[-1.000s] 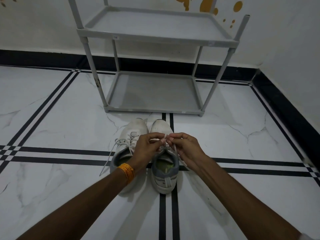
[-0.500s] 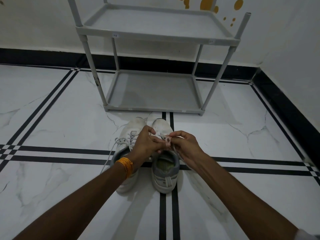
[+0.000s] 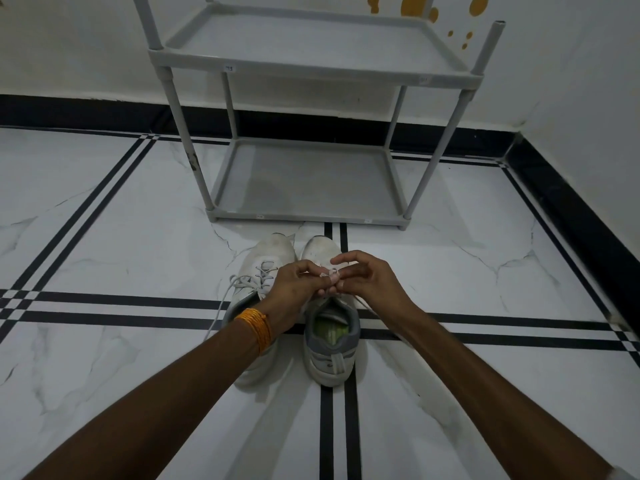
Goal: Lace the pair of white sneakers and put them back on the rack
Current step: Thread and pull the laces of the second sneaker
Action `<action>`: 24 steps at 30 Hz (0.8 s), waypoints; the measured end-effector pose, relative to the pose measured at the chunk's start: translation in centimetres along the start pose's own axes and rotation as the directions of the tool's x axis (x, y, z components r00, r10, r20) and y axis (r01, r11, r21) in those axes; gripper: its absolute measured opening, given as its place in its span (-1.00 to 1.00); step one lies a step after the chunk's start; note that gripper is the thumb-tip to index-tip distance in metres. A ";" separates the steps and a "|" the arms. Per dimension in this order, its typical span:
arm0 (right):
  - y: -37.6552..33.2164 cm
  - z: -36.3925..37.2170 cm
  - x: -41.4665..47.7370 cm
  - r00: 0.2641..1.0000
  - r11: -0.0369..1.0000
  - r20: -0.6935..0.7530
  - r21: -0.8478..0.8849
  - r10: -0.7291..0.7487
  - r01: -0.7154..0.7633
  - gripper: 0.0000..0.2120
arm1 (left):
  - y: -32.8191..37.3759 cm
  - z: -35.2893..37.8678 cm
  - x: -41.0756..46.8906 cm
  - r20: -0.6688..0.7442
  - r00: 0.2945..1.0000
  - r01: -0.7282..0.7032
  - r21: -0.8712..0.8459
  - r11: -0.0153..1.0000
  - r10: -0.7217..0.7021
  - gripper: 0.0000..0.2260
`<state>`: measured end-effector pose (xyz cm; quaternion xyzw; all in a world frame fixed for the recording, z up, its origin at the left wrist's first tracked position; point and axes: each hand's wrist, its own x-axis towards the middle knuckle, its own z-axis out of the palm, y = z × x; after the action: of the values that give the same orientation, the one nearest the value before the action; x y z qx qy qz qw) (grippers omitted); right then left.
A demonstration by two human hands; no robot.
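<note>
two sneakers (image 3: 298, 306), two hands (image 3: 332, 282) — one lace (image 3: 330, 273)

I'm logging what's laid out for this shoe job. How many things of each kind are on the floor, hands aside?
White sneakers: 2, left sneaker and right sneaker
Grey rack with two shelves: 1
Total: 3
</note>
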<state>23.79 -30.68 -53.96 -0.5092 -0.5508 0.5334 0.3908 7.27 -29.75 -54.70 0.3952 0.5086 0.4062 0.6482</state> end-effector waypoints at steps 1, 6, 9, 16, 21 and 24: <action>0.1 0.1 -0.1 0.999 0.997 -0.001 -0.063 -0.052 0.052 -0.72 | 0.0 0.1 0.1 -0.006 1.000 0.004 -0.006 1.000 -0.004 -0.80; 1.2 1.6 -0.4 0.957 0.872 -0.130 -0.457 -0.261 0.176 -0.86 | -0.6 -0.2 0.4 -0.012 0.998 -0.065 0.121 0.990 0.067 -0.81; 1.3 2.4 -0.4 0.944 0.739 -0.109 -0.652 -0.312 0.169 -0.84 | -0.7 -0.6 0.6 0.014 0.981 -0.191 0.290 0.938 0.195 -0.81; 0.4 2.3 0.3 0.999 0.760 -0.039 -0.650 -0.037 0.003 -0.79 | -0.4 -0.9 0.3 0.263 0.831 -0.497 0.747 0.441 0.490 -0.92; -1.0 1.5 1.4 0.979 0.795 0.030 -0.590 0.200 -0.144 -0.74 | -0.4 -0.8 -0.1 0.490 0.685 -0.553 0.831 -0.052 0.540 -0.92; -1.0 0.9 1.7 0.967 0.843 0.053 -0.504 0.248 -0.189 -0.72 | -0.2 -1.0 -0.1 0.532 0.685 -0.574 0.815 -0.080 0.497 -0.86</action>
<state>22.42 -29.14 -53.25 -0.6198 -0.6289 0.4444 0.1514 6.27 -29.84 -54.98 0.8830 0.4197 0.2043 0.0496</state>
